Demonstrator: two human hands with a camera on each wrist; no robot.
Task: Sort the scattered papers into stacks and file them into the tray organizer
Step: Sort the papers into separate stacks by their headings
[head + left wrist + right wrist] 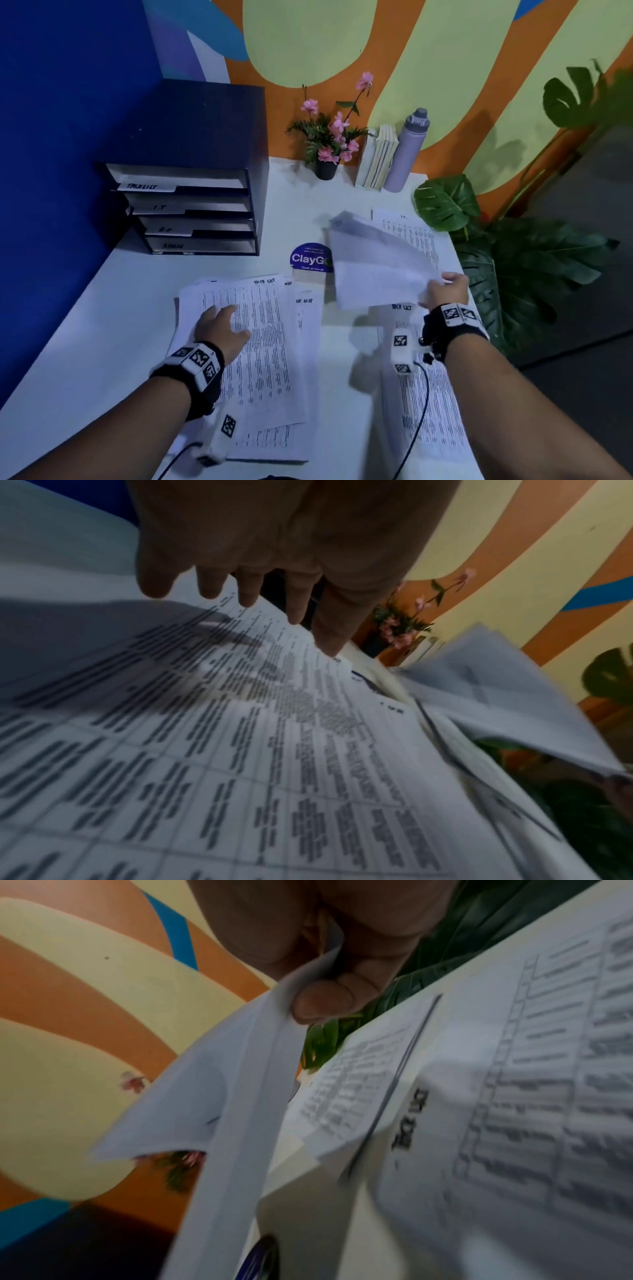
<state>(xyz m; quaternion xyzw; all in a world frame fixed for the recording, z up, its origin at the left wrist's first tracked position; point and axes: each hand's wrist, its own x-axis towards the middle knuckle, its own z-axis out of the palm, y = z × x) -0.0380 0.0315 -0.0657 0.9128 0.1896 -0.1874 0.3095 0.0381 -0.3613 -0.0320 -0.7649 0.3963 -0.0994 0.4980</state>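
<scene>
white table (pixel 102 329) carried: tray organizer (pixel 191 192) upper left, paper stacks (pixel 253 342) lower centre and right, flower pot (pixel 325 168), books (pixel 376 157), bottle (pixel 407 150) top centre.

Printed papers (pixel 260 346) fanned flat at table front-left; blurred sheets (pixel 373 263) lifted; dark tray organizer (pixel 191 171) back-left.

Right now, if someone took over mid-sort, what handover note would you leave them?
Left hand: fingers straight, resting on the task list stack near the front left of the table.
Right hand: pinches a few lifted sheets by a corner, in the air above the table.
More task list sheets lie under the right arm; another printed sheet lies at the far right.
Tray organizer stands far left, with labelled trays.
Done: one stack partly gathered.
Left: sort the remaining sheets, file every stack.
</scene>
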